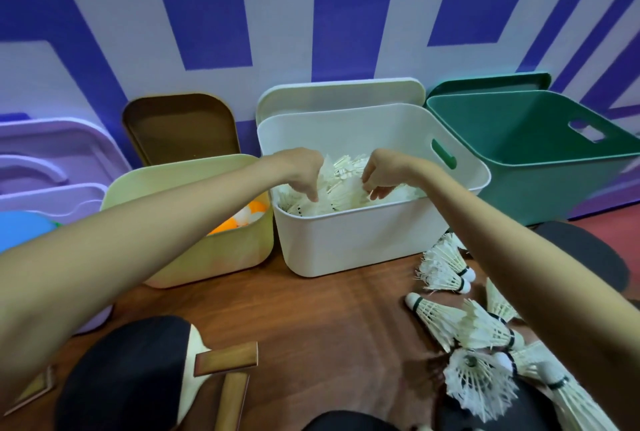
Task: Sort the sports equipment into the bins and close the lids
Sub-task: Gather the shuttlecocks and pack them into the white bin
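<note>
Nearest my viewpoint, on the brown wooden floor (311, 320), a black-faced table tennis paddle with a wooden handle (131, 371) lies at lower left. At lower right, a loose heap of white feather shuttlecocks (485, 344) waits unsorted, their long axes pointing in all directions. That heap sits below my right forearm, so I judge the right hand the nearer one for the next pickup.

Farther out, both hands reach into the white rectangular plastic bin (346, 240), already well filled with shuttlecocks. My left hand (304, 172) hangs with fingers curled downward among the feathers; I cannot tell whether it grips one. My right hand (381, 176) pinches a white shuttlecock (349, 188) at the top of the pile.

Left of it, the pale yellow bin (221, 254) holds orange and white balls. Right, the dark green bin (554, 174) shows nothing inside. All three lids lean against the wall, not yet closed.
</note>
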`<state>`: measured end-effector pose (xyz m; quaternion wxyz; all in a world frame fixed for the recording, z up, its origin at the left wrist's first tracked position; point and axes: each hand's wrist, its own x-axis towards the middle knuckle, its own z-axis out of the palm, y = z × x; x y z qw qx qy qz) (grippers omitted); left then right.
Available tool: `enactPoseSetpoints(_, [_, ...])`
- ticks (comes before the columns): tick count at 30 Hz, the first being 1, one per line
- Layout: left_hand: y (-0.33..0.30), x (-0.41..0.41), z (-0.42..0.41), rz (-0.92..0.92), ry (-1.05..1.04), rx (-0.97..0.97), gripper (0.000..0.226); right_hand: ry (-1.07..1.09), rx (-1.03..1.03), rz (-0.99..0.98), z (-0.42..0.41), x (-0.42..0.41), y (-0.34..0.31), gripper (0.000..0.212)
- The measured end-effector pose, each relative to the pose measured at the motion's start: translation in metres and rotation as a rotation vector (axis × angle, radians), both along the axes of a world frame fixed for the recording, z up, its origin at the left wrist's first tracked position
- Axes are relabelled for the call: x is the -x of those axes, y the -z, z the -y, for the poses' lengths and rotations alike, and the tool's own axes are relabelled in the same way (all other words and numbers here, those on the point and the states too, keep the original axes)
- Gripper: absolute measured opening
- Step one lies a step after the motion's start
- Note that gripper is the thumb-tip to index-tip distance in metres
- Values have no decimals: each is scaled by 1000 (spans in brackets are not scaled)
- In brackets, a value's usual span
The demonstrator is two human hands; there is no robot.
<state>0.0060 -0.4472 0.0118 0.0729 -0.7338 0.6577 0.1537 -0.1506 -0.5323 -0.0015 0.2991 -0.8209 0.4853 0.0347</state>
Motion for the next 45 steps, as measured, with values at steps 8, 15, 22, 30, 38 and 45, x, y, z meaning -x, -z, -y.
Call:
enactPoseSetpoints(8, [-27,6,-44,-36,-25,278,10,12,367,-2,-33,21,-21,33])
enactPoseSetpoints(15, [-21,42,-111,-315,-35,794,22,-98,638,292,-113,67,-26,32])
enactPoseSetpoints(22, [26,96,-181,-538,12,802,16,-1,644,408,-196,149,5,28])
enactPoseSetpoints(30, [87,151,-236,-612,315,396,39,179,489,388,-282,226,46,25])
enactPoseSetpoints(38, [117,192,-252,-574,398,279,68,434,449,377,-339,246,92,45])
enactPoseSetpoints(45, [126,210,-250,-562,426,251,64,602,358,369,-354,245,114,57])
